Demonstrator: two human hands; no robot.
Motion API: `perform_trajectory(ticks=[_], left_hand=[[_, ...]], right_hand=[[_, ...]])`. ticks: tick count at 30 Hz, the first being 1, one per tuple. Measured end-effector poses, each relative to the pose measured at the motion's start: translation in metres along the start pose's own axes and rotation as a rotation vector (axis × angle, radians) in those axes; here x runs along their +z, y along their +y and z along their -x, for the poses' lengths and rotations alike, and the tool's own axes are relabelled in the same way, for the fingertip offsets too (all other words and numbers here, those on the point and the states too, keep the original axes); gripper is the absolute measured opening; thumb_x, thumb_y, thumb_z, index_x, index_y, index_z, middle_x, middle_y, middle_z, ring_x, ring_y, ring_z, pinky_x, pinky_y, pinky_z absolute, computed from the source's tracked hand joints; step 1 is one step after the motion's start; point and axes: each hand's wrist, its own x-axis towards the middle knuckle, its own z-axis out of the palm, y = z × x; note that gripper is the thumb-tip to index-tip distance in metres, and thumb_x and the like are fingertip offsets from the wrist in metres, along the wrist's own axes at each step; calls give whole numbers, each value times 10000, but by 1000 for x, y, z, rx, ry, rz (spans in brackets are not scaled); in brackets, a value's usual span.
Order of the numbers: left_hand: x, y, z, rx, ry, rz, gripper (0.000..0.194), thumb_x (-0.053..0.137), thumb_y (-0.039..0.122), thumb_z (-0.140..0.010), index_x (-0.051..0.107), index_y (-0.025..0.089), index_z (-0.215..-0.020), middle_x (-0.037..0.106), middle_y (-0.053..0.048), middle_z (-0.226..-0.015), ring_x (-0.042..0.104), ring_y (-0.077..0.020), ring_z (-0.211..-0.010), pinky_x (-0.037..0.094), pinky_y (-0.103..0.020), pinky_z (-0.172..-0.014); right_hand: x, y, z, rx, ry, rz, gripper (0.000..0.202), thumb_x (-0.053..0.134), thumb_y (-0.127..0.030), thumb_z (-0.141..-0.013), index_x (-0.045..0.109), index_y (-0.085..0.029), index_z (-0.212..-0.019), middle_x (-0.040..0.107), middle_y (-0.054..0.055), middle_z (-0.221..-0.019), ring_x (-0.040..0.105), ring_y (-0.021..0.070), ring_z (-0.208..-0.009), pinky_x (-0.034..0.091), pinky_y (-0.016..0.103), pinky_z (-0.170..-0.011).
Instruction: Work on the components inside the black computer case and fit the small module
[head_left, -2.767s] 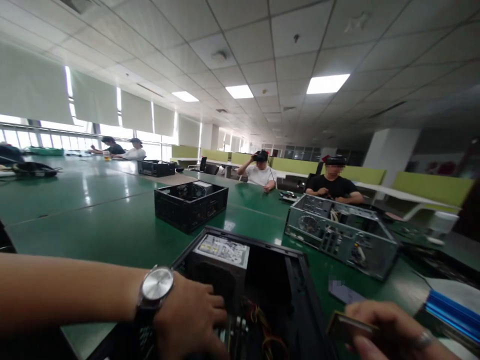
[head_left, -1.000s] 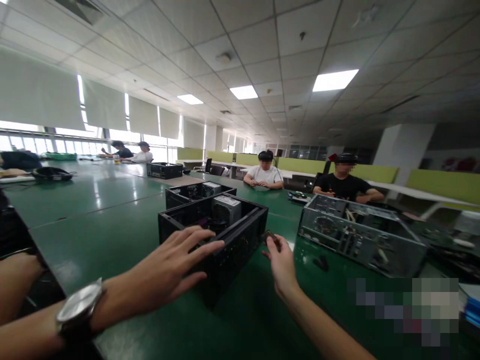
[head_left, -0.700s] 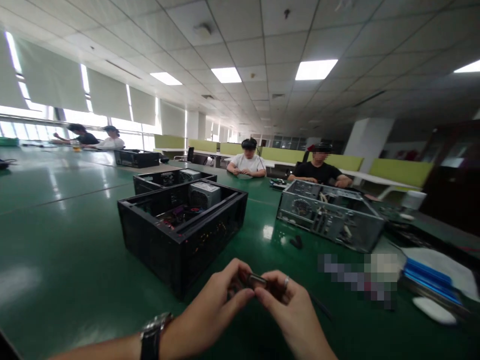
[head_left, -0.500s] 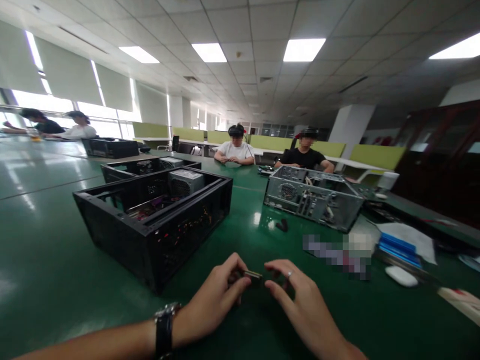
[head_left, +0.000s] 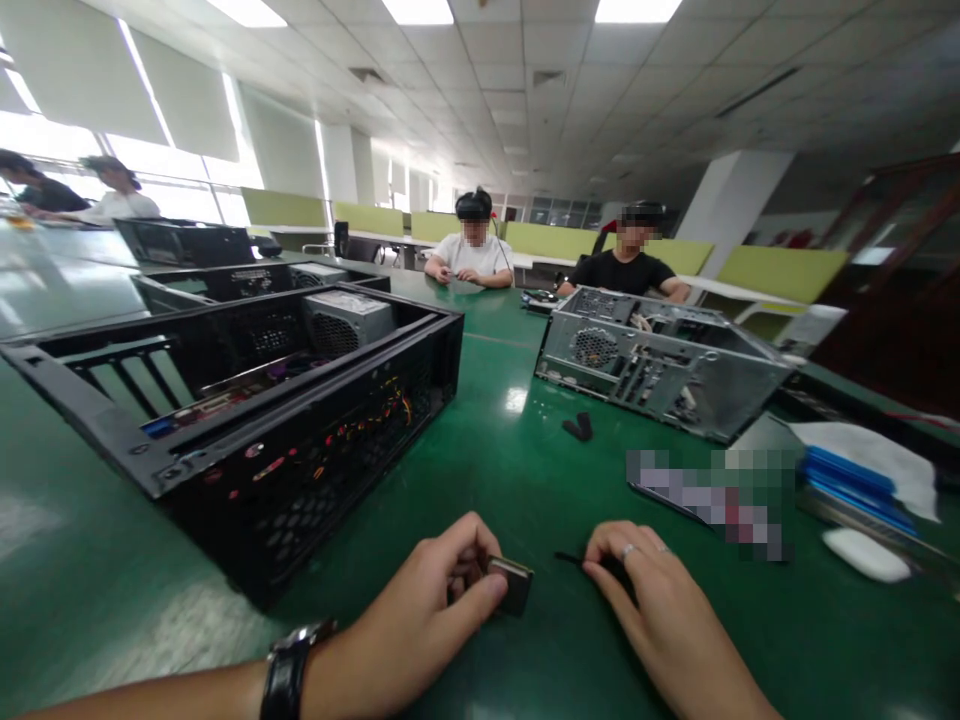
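My left hand, with a watch on the wrist, pinches a small flat rectangular piece between thumb and fingers; it has a dark face and a lighter edge, and its exact kind is unclear. A short way to the right, my right hand, wearing a ring, is closed in a pinch on a thin dark strip that points toward the left hand. The two pieces are apart. Both hands are above the green table, in front of an open black computer case.
An open silver computer case stands at right, more black cases behind left. A black bent piece, a blurred-out flat object, a blue item and a white rounded case lie at right. Several people sit farther back.
My right hand has moved away to the right and now holds the thin dark strip. The piece in my left hand is turned to show its flat face. The view has shifted closer.
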Motion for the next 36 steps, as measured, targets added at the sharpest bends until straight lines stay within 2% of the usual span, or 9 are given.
perform_trajectory(ticks=[4, 5, 7, 10, 14, 23, 28, 34, 36], left_hand=[[0, 8, 1, -19, -3, -40, 158, 544, 320, -981, 551, 171, -930, 583, 2, -804, 518, -136, -728, 386, -248, -646], [0, 9, 1, -15, -8, -61, 151, 546, 307, -974, 554, 168, -918, 576, 7, -786, 506, -131, -710, 380, -246, -636], [1, 11, 2, -2, -26, -114, 148, 553, 292, -959, 561, 166, -881, 541, 22, -739, 472, -121, -667, 361, -240, -607], [2, 12, 3, 23, -67, -178, 166, 551, 294, -963, 578, 170, -856, 494, 35, -710, 447, -115, -648, 348, -236, -594], [1, 10, 4, 39, -96, -215, 174, 532, 304, -982, 599, 178, -883, 503, 34, -725, 460, -114, -663, 358, -234, -610], [2, 13, 6, 39, -104, -232, 146, 549, 276, -960, 604, 174, -871, 526, 35, -724, 471, -113, -667, 363, -237, -616], [1, 12, 6, 64, -115, -256, 140, 557, 275, -963, 602, 177, -873, 545, 33, -743, 483, -111, -680, 370, -231, -621], [2, 13, 6, 76, -156, -309, 93, 594, 227, -940, 610, 176, -864, 556, 37, -756, 483, -105, -695, 359, -226, -638], [2, 13, 5, 70, -146, -305, 104, 579, 239, -951, 625, 179, -880, 567, 33, -759, 492, -108, -698, 365, -230, -643]], right_hand=[[2, -29, 17, 197, -39, -390, 231, 367, -408, -1041, 511, -255, -944, 659, -11, -763, 606, 154, -627, 472, 281, -618], [3, -36, 21, 212, -75, -474, 234, 338, -417, -1054, 486, -259, -968, 647, -35, -712, 579, 135, -564, 451, 255, -564], [6, -48, 28, 142, -140, -539, 195, 348, -405, -1059, 468, -265, -993, 615, -71, -632, 541, 116, -504, 411, 229, -520], [9, -54, 32, 47, -153, -483, 144, 394, -355, -1052, 482, -265, -983, 578, -92, -594, 555, 103, -532, 398, 216, -565], [9, -53, 33, 55, -148, -487, 135, 376, -319, -1059, 472, -267, -979, 543, -106, -591, 534, 92, -520, 385, 205, -562], [10, -57, 33, -59, -135, -381, 75, 397, -261, -1045, 458, -278, -1006, 461, -122, -580, 465, 97, -489, 362, 208, -523], [9, -56, 34, -81, -118, -337, 66, 417, -229, -1034, 454, -273, -1001, 469, -124, -579, 475, 90, -488, 365, 200, -522], [12, -56, 32, -71, -156, -374, 69, 422, -218, -1025, 463, -253, -981, 461, -119, -589, 473, 84, -492, 362, 199, -517], [12, -57, 31, -82, -133, -363, 76, 426, -214, -1018, 464, -253, -964, 423, -121, -581, 451, 84, -481, 352, 203, -514]])
